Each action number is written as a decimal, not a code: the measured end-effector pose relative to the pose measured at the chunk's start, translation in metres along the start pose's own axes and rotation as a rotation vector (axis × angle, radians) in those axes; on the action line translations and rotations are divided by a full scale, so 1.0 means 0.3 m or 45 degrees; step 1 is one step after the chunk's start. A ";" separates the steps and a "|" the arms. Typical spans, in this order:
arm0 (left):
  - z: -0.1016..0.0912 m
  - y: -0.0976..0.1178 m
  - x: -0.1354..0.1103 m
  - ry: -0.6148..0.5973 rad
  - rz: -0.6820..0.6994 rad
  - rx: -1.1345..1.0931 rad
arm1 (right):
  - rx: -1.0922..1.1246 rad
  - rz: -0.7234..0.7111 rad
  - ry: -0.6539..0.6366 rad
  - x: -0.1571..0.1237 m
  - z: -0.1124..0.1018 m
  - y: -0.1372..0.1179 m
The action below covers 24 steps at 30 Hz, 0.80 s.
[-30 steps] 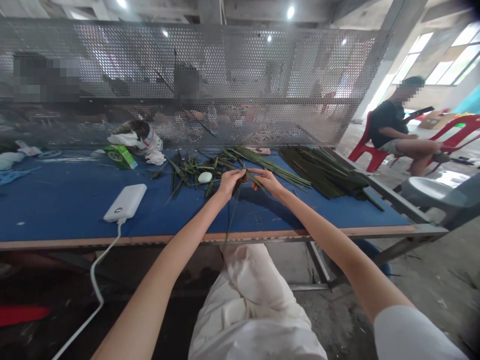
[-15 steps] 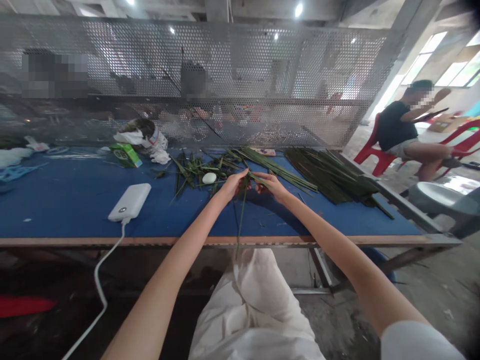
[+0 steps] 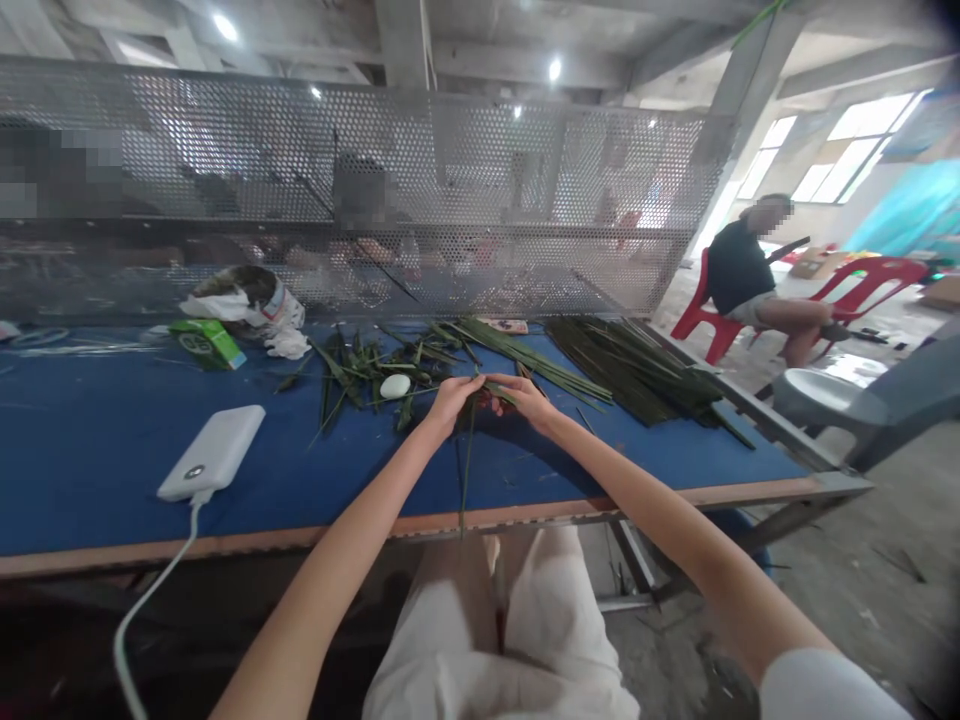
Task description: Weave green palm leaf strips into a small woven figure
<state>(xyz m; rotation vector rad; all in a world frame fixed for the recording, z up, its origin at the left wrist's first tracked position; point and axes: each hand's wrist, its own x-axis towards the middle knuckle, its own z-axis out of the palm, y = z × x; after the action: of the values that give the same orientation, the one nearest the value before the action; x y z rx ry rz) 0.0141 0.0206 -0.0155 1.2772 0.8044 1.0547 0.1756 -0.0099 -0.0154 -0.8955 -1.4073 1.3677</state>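
My left hand (image 3: 453,400) and my right hand (image 3: 523,400) meet over the front half of the blue table, fingertips nearly touching. Between them they pinch green leaf strips (image 3: 468,462); one long end hangs down past the table edge. My fingers partly hide where the strips cross. A white egg-shaped object (image 3: 395,386) lies just left of my left hand, among loose, cut leaf pieces (image 3: 349,365). Behind my hands is a bundle of narrow green strips (image 3: 534,358), with a wide stack of dark long leaves (image 3: 637,375) to its right.
A white power bank (image 3: 213,455) with a cable lies left on the blue table (image 3: 300,480). Behind it are a green box (image 3: 207,343) and a crumpled bag (image 3: 255,305). A perforated metal screen (image 3: 480,190) borders the back. A person (image 3: 742,270) sits on a red chair at right.
The view has tilted up and shifted, so the scene sits lower and further left. Both hands still hold the leaf strips, with the fingertips now closer together.
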 end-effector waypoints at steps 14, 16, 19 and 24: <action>0.014 0.136 -0.011 0.008 -0.264 -0.102 | -0.277 -0.207 -0.103 -0.032 0.038 -0.079; 0.012 0.160 -0.017 -0.071 -0.263 -0.057 | -0.307 -0.222 -0.151 -0.058 0.023 -0.097; 0.002 0.176 -0.034 -0.230 -0.285 0.044 | -0.434 -0.160 -0.270 -0.079 -0.029 -0.123; -0.019 0.144 -0.069 -0.367 -0.255 0.066 | -1.330 -0.102 0.092 -0.021 -0.169 -0.121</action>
<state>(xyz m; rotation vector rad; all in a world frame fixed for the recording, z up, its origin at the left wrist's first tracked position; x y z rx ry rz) -0.0056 0.0022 0.0245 1.3258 0.7245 0.6747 0.2295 -0.0047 0.0161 -1.4820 -2.0880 0.4483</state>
